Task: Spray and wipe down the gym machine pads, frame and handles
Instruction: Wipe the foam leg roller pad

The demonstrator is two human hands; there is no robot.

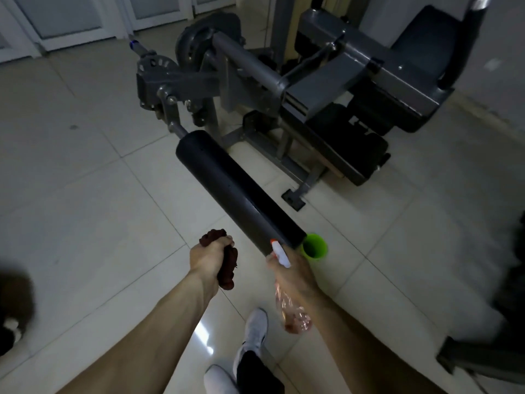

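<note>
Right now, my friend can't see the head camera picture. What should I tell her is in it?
A person's right hand points a spray bottle at the black roller pad of a gym machine, while the left hand grips a dark red cloth. A green cup shows beside the pad's near end.

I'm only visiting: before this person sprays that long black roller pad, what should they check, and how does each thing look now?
1. Spray bottle gripped by the right hand: ok.
2. Nozzle pointed at the roller pad: ok, its orange tip is close to the pad's near end.
3. Liquid left in the bottle: cannot tell how much.
4. Cloth ready for wiping: ok, bunched in the left hand.
5. Green cup clear of the spray: probably not ok; it stands open on the floor just by the pad's end.
</note>
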